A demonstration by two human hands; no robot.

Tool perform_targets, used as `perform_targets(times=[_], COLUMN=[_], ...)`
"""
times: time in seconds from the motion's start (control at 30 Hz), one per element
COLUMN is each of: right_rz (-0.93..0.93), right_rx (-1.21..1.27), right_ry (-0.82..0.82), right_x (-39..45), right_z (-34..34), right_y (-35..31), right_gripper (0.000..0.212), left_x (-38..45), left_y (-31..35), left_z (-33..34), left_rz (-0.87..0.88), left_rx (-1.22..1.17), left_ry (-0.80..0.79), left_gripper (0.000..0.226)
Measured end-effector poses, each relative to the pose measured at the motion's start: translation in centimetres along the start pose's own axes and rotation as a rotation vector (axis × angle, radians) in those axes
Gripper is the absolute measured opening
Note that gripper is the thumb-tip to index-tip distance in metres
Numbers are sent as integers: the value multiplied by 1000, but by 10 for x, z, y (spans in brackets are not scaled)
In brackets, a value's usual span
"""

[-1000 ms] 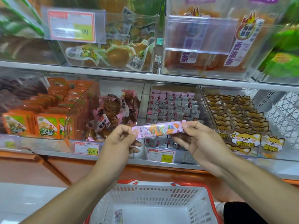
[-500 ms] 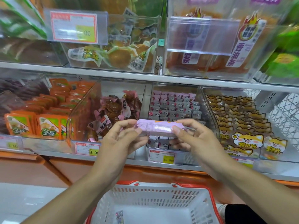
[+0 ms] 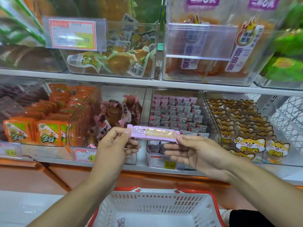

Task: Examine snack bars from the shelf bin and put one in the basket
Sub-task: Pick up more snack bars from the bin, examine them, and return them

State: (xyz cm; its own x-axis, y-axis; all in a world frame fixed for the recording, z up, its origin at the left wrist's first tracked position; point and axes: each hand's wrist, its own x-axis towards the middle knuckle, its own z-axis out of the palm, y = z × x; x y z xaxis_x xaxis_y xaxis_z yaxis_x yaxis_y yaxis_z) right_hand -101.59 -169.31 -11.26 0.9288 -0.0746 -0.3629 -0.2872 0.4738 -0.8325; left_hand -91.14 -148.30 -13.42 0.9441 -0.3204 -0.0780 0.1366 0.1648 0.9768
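A long pink snack bar [image 3: 154, 134] is held level in front of the lower shelf, its back side with small print and a clear window facing me. My left hand [image 3: 114, 145] pinches its left end and my right hand [image 3: 196, 153] pinches its right end. Directly behind it stands the clear shelf bin [image 3: 173, 115] filled with several rows of the same pink bars. Below my hands sits the white basket with a red rim [image 3: 157, 208]; one small wrapped item [image 3: 121, 221] lies on its floor.
Clear bins flank the pink one: brown wrapped snacks [image 3: 114, 115] on the left, orange packets [image 3: 47, 122] further left, cartoon-cat packets [image 3: 242, 128] on the right. The upper shelf [image 3: 147, 82] holds more bins. Price tags [image 3: 85, 155] line the shelf's front edge.
Both hands have turned the bar over: a second ago its colourful front faced me, now its printed back with the window does. The bar stayed at about the same height.
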Motion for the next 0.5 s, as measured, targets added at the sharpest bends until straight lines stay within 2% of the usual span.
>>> perform_targets(times=[0.07, 0.13, 0.2, 0.27, 0.33, 0.43, 0.5], right_rz=[-57, -152, -274, -403, -486, -478, -443], right_rx=[-22, -39, -229, -403, -382, -244, -184], right_ry=[5, -68, -106, -46, 55, 147, 196], right_x=[3, 3, 2, 2, 1, 4, 6], right_z=[-3, -6, -6, -4, -2, -3, -4], right_y=[1, 0, 1, 3, 3, 0, -2], right_gripper=[44, 66, 79, 64, 45, 37, 36], left_x=[1, 2, 2, 1, 0, -4, -8], left_y=[-1, -2, -1, 1, 7, 13, 15], left_z=[0, 2, 5, 7, 11, 16, 21], left_rz=[-40, -99, -169, -227, -245, -72, 4], left_rx=[-23, -80, -151, -207, -203, 11, 101], left_ry=[8, 6, 4, -17, -25, -16, -67], left_gripper=[21, 21, 20, 25, 25, 16, 12])
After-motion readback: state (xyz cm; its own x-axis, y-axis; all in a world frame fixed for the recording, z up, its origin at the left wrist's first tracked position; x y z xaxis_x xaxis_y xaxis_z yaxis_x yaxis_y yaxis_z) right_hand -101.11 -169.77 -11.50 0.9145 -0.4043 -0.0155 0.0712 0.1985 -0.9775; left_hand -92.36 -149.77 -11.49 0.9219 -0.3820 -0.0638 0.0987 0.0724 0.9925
